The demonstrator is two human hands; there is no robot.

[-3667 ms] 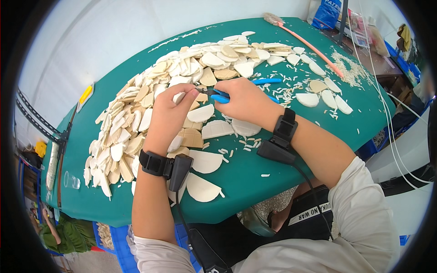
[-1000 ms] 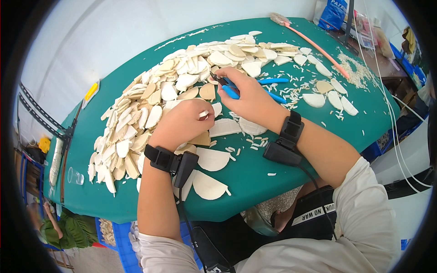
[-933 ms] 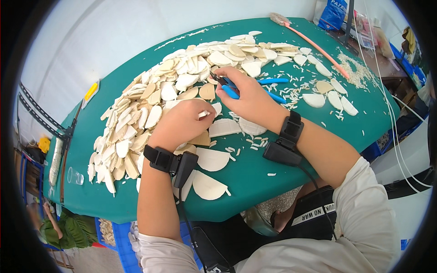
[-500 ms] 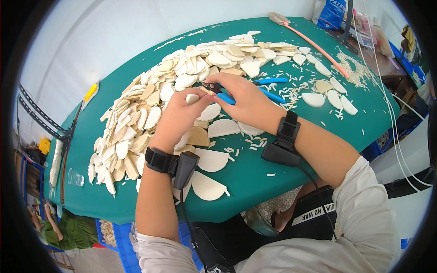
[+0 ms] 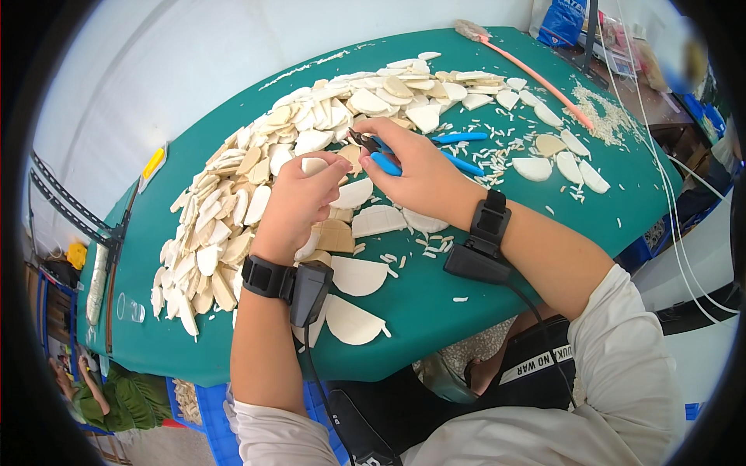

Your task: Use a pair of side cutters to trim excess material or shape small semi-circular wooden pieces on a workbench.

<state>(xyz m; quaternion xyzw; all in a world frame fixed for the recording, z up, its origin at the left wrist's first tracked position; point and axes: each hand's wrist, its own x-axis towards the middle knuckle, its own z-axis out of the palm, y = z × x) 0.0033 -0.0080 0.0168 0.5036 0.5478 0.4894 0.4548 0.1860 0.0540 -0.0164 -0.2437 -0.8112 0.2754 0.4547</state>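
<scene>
My left hand is closed, thumb and fingers pinching a small off-white half-round piece that shows above the knuckles. My right hand grips cutting pliers with dark jaws and blue grips. The jaws point left, just beyond the left thumb, apart from the pinched piece. Past the right hand stick out two blue handles; whether they belong to the same pliers I cannot tell. Below and behind my hands spreads a large heap of flat white and beige half-round pieces. Larger half-rounds lie near my left wrist.
A green table carries everything. Small white offcuts are scattered right of my hands. A pink-handled brush lies at the far right, a clear cup at the left. Blue crates stand below the edge; another person's arm shows lower left.
My left hand has drawn back a little to the left, away from the plier jaws, and the pinched piece has moved with it. The right hand keeps its grip on the pliers.
</scene>
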